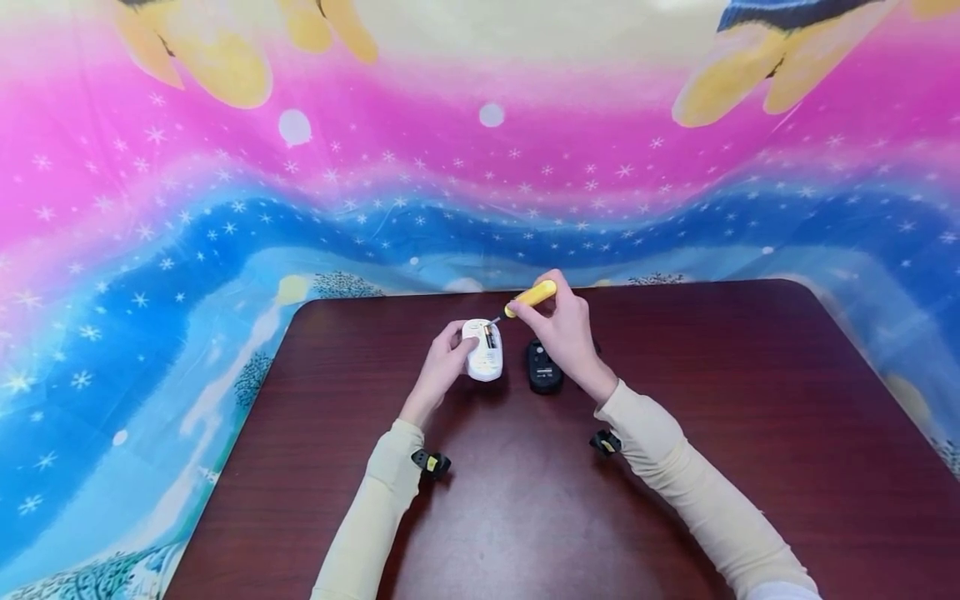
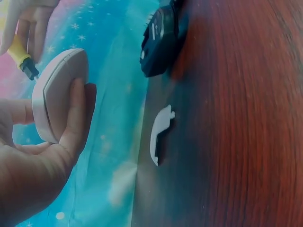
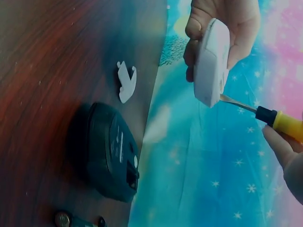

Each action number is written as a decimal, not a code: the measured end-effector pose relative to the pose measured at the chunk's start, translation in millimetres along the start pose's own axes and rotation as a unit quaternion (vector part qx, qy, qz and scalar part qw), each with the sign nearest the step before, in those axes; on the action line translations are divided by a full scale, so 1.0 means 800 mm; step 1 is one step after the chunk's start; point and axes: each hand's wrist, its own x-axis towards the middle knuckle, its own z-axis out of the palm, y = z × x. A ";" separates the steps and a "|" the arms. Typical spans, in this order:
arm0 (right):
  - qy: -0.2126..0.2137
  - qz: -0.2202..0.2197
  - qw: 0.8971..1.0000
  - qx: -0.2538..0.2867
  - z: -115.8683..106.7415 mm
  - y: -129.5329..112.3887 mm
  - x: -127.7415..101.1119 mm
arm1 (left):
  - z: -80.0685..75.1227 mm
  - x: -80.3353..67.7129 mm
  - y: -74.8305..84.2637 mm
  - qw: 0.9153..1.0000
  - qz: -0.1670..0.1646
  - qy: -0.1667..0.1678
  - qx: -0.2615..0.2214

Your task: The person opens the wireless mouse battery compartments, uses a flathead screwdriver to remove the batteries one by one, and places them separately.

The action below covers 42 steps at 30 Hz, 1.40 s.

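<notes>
My left hand (image 1: 441,367) grips a white computer mouse (image 1: 485,365) above the table, underside facing up. Its battery bay is uncovered, with a battery (image 1: 491,337) inside. My right hand (image 1: 566,333) holds a screwdriver by its yellow handle (image 1: 534,296). In the right wrist view the metal shaft (image 3: 236,104) points at the mouse's underside, its tip right at one end. Below the right hand, a black computer mouse (image 1: 543,371) lies upside down on the table, with an open slot in its base.
A white plastic cover (image 2: 161,135) lies on the dark wooden table (image 1: 495,517), near the black mouse. At the bottom of the right wrist view, a battery (image 3: 80,222) lies beside that mouse. Behind the table's far edge hangs a colourful printed cloth (image 1: 480,167).
</notes>
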 end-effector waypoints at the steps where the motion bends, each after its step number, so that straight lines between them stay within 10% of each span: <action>1: -0.010 0.001 1.000 0.014 0.001 0.001 0.000 | 0.001 -0.001 -0.001 1.000 0.001 0.001 -0.005; 6: -0.053 0.042 0.989 0.131 0.008 0.003 -0.003 | 0.000 -0.004 -0.007 1.000 0.007 0.007 -0.018; 11: -0.039 0.104 0.956 0.273 0.009 0.013 0.006 | -0.006 -0.008 0.002 1.000 0.026 0.013 -0.007; 18: -0.008 0.129 0.940 0.315 0.002 0.016 0.015 | 0.000 -0.010 0.008 0.996 0.063 0.011 0.055; 28: 0.064 0.292 0.870 0.392 -0.025 0.043 0.030 | 0.021 -0.006 0.011 0.990 0.080 0.002 0.120; 42: -0.008 0.338 0.914 0.225 -0.117 0.066 0.027 | 0.006 -0.002 0.006 0.993 0.075 0.032 0.089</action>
